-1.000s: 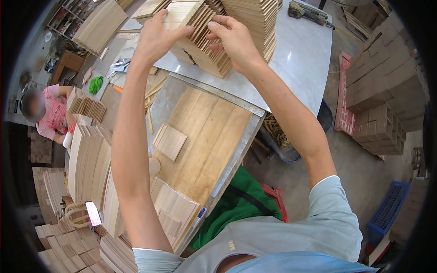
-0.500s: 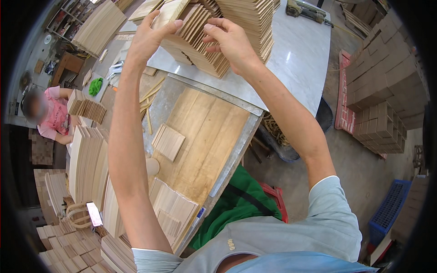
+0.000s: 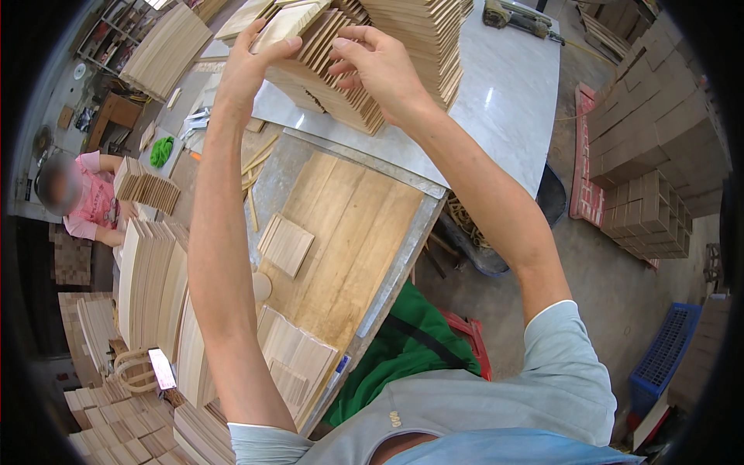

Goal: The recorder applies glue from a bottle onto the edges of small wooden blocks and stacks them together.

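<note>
At the far end of the work area, my left hand (image 3: 246, 74) grips the near end of a pale wooden board (image 3: 287, 23), thumb on one side and fingers on the other. The board lies on top of a stack of thin wooden boards (image 3: 337, 101). My right hand (image 3: 384, 77) is at the right side of that stack, its fingers bent and apart, with nothing visible in them. A taller stack of wooden boards (image 3: 418, 50) rises just beyond my right hand.
A grey-white tabletop (image 3: 511, 93) bears the stacks and a power tool (image 3: 519, 22). Nearer is a wooden work surface (image 3: 349, 225) with a small pile of square boards (image 3: 287, 244). A co-worker in pink (image 3: 89, 198) sits left among board stacks. Cartons (image 3: 651, 132) stand right.
Both hands stay at the stack. My right hand has shifted slightly left, and the whole view has shifted a little. The left hand keeps its grip on the board.
</note>
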A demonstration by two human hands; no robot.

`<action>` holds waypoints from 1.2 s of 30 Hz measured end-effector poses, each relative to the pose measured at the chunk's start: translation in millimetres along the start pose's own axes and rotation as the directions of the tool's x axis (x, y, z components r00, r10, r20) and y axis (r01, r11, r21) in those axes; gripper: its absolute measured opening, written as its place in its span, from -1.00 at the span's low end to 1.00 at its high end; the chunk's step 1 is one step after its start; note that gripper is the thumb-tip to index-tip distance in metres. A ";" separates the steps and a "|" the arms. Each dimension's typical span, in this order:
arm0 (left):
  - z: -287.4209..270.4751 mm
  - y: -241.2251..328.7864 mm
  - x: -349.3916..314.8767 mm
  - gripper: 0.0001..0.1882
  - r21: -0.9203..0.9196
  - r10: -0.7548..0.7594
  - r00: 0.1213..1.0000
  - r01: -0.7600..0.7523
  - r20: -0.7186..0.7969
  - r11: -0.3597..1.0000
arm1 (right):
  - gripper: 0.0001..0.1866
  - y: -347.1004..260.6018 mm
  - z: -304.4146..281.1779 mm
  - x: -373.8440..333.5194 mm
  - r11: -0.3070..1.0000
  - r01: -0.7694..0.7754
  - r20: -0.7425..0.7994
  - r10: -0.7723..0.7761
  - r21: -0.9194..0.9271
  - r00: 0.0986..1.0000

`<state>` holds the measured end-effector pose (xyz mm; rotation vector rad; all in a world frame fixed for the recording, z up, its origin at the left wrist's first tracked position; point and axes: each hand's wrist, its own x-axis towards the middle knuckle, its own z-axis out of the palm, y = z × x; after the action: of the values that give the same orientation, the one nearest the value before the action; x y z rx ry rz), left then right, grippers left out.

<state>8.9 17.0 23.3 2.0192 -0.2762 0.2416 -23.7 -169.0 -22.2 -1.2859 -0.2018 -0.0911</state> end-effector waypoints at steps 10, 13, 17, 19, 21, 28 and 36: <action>0.8 8.0 1.4 0.03 0.027 0.066 0.997 -0.065 -0.038 0.998 | -0.48 -7.1 7.1 10.3 0.999 0.033 0.080 -0.032 -0.012 0.996; 1.7 12.0 1.3 -0.02 -0.019 0.058 0.998 -0.058 -0.023 0.998 | -0.49 -7.6 8.8 12.3 0.999 0.044 0.054 -0.042 -0.022 0.998; -5.7 8.9 3.4 -0.08 -0.179 0.087 0.996 -0.084 0.008 0.980 | -0.57 -11.8 13.1 10.6 0.993 0.114 -0.027 -0.113 0.014 0.993; -5.1 0.6 7.8 -0.10 -0.161 0.107 0.993 -0.114 -0.050 0.980 | -0.60 -14.8 15.5 11.8 0.991 0.119 -0.014 -0.119 0.053 0.993; -5.3 -7.4 7.5 -0.12 -0.144 0.127 0.986 -0.141 -0.106 0.979 | -0.62 -18.4 17.3 13.3 0.988 0.123 -0.002 -0.124 0.090 0.992; 6.7 6.2 -3.8 -0.18 0.068 0.345 0.922 -0.338 -0.179 0.939 | -0.76 -22.2 21.7 36.6 0.995 0.032 0.105 -0.042 0.092 0.994; -0.7 4.9 -6.5 -0.11 0.332 0.520 0.837 -0.448 -0.171 0.830 | -0.84 -28.7 27.9 45.9 0.994 0.090 0.011 -0.091 0.062 0.996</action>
<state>1.2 16.1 25.8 2.1330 -0.6265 0.9059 13.3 -148.3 21.5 -1.2166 -0.2731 -0.1527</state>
